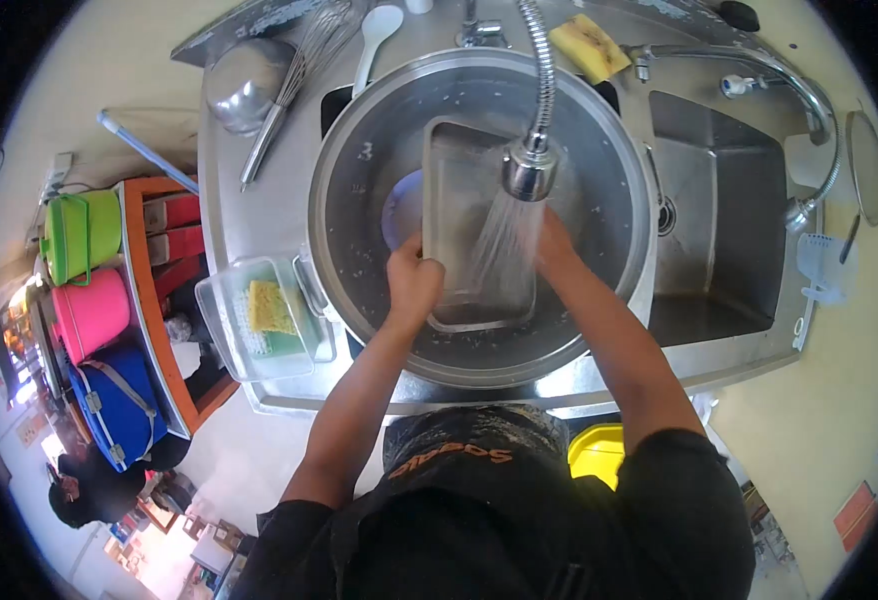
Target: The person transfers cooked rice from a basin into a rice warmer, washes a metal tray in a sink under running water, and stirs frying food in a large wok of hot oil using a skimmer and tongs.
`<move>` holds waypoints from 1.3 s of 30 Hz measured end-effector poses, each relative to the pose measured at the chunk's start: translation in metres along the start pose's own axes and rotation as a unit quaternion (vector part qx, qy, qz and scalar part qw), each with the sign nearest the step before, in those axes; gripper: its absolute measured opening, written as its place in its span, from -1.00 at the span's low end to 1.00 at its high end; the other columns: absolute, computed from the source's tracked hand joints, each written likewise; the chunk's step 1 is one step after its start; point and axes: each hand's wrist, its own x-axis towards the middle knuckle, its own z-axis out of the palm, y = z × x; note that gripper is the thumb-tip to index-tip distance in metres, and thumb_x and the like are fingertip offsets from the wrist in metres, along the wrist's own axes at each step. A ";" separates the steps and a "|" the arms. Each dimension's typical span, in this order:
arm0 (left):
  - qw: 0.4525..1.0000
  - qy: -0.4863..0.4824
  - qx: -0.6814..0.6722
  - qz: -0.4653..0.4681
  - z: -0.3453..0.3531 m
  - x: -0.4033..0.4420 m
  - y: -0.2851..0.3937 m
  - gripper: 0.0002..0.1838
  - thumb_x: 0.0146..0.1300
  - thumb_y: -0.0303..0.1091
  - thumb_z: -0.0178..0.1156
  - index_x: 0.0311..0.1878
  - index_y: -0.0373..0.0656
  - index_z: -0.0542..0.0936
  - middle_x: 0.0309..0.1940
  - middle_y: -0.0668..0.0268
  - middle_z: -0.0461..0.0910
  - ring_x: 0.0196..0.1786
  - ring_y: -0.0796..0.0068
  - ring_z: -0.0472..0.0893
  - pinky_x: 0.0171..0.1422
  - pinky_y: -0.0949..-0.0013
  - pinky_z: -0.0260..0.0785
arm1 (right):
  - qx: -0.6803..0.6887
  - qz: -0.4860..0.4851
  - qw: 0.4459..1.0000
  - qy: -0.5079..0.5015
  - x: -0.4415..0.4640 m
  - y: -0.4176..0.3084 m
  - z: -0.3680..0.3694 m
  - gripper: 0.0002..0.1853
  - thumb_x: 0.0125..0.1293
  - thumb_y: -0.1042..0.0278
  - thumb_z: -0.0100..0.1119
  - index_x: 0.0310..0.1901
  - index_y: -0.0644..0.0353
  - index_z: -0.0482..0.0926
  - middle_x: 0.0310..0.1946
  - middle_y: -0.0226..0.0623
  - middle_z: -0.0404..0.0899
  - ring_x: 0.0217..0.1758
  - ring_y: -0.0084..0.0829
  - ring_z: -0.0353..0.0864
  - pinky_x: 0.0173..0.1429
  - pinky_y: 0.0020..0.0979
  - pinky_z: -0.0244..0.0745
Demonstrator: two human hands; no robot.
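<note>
A rectangular metal tray (459, 240) is held inside a large round metal basin (359, 210), under water spraying from a shower-type faucet head (530, 172). My left hand (415, 283) is closed on the tray's left edge, thumb on top. At the tray's right side is my right hand (553, 243), partly hidden by the spray, its fingers not clear. A pale purple round item (402, 210) lies in the basin, partly covered by the tray.
A metal bowl (247, 85), whisk (287, 95) and white spoon (379, 25) lie at upper left. A clear container (224, 325) holds a yellow sponge (270, 307). Another sponge (590, 48) lies behind the basin. Right is a sink (709, 230). A person (89, 488) is at lower left.
</note>
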 end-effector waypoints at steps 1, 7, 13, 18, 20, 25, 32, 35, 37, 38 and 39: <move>1.000 0.018 0.016 0.003 0.000 -0.001 -0.003 -0.53 -0.12 -0.60 -0.11 -0.11 -0.30 0.62 -0.40 0.06 0.64 -0.31 0.37 0.61 -0.16 0.39 0.40 | -0.027 0.004 0.999 -0.035 -0.023 -0.004 0.000 -0.57 0.23 0.33 -0.08 0.11 0.37 0.33 0.02 0.16 0.43 0.10 0.05 0.44 0.23 -0.13 0.30; 1.000 0.006 -0.003 -0.009 0.006 0.008 0.000 -0.52 -0.13 -0.59 -0.12 -0.10 -0.29 0.62 -0.47 0.15 0.62 -0.37 0.39 0.59 -0.21 0.40 0.39 | -0.041 -0.079 0.996 0.007 -0.041 0.001 0.005 -0.68 0.23 0.36 -0.12 -0.05 0.34 0.45 -0.09 0.13 0.49 0.01 0.04 0.49 0.15 -0.13 0.38; 0.998 -0.021 0.030 -0.051 0.001 0.004 0.019 -0.56 -0.16 -0.60 -0.11 -0.18 -0.30 0.63 -0.50 0.15 0.62 -0.39 0.45 0.57 -0.24 0.40 0.39 | 0.078 -0.136 0.921 0.356 0.086 -0.026 0.049 -0.81 0.16 0.42 0.06 -0.22 0.31 0.55 -0.28 -0.05 0.51 -0.17 -0.08 0.52 -0.09 -0.21 0.43; 0.997 -0.040 0.025 -0.061 -0.005 -0.005 0.022 -0.67 -0.20 -0.59 -0.09 -0.33 -0.39 0.59 -0.55 0.31 0.53 -0.49 0.53 0.46 -0.38 0.43 0.30 | 0.026 -0.245 0.929 0.278 0.080 -0.071 0.055 -0.80 0.05 0.49 0.15 -0.25 0.24 0.62 -0.38 -0.08 0.49 -0.27 -0.03 0.52 -0.13 -0.19 0.45; 0.998 -0.024 0.042 -0.042 -0.002 0.009 -0.008 -0.70 -0.20 -0.59 -0.09 -0.37 -0.37 0.58 -0.59 0.32 0.50 -0.54 0.53 0.44 -0.44 0.43 0.27 | 0.048 -0.175 0.950 0.255 0.070 -0.078 0.039 -0.82 0.04 0.50 0.16 -0.27 0.23 0.63 -0.38 -0.09 0.49 -0.27 -0.03 0.52 -0.14 -0.20 0.46; 0.994 -0.063 -0.026 -0.082 -0.011 0.022 0.004 -0.69 -0.16 -0.55 -0.06 -0.31 -0.38 0.58 -0.58 0.32 0.49 -0.51 0.49 0.46 -0.44 0.41 0.25 | 0.156 -0.282 0.934 0.153 0.007 -0.071 0.052 -0.82 0.10 0.48 0.19 -0.21 0.20 0.58 -0.38 -0.16 0.48 -0.31 -0.17 0.53 -0.18 -0.30 0.45; 0.986 -0.124 -0.002 -0.108 0.006 0.015 0.015 -0.67 -0.22 -0.60 -0.07 -0.32 -0.34 0.57 -0.64 0.28 0.48 -0.59 0.46 0.44 -0.49 0.40 0.24 | 0.195 -0.343 0.880 0.265 0.018 -0.075 0.033 -0.77 0.18 0.46 0.14 -0.11 0.17 0.49 -0.25 -0.21 0.46 -0.26 -0.25 0.51 -0.17 -0.30 0.44; 0.986 -0.103 0.128 0.000 -0.002 0.012 0.024 -0.59 -0.18 -0.58 -0.09 -0.20 -0.36 0.58 -0.48 0.20 0.57 -0.39 0.33 0.55 -0.23 0.35 0.38 | 0.119 -0.344 0.904 0.223 -0.003 -0.075 0.018 -0.78 0.17 0.47 0.13 -0.11 0.15 0.51 -0.24 -0.25 0.48 -0.28 -0.21 0.52 -0.14 -0.29 0.44; 0.978 -0.136 0.159 -0.015 0.000 0.010 0.043 -0.55 -0.16 -0.57 -0.11 -0.13 -0.37 0.57 -0.39 0.14 0.60 -0.27 0.27 0.57 -0.09 0.32 0.37 | 0.184 -0.278 0.912 0.239 0.012 -0.079 0.002 -0.77 0.16 0.47 0.15 -0.11 0.15 0.51 -0.24 -0.25 0.48 -0.28 -0.20 0.52 -0.14 -0.30 0.45; 0.972 -0.152 0.176 -0.028 0.000 0.006 0.049 -0.52 -0.16 -0.56 -0.11 -0.09 -0.37 0.56 -0.35 0.11 0.61 -0.21 0.24 0.58 -0.02 0.31 0.36 | 0.289 -0.265 0.888 0.241 0.019 -0.083 0.001 -0.76 0.16 0.45 0.17 -0.10 0.15 0.52 -0.27 -0.25 0.47 -0.28 -0.23 0.52 -0.14 -0.33 0.46; 0.971 -0.148 0.187 -0.017 0.003 0.006 0.052 -0.53 -0.17 -0.57 -0.11 -0.11 -0.37 0.56 -0.36 0.07 0.62 -0.22 0.23 0.59 -0.06 0.30 0.37 | 0.392 -0.255 0.849 0.247 0.025 -0.088 0.000 -0.75 0.17 0.42 0.19 -0.09 0.15 0.53 -0.31 -0.25 0.47 -0.28 -0.26 0.52 -0.15 -0.35 0.46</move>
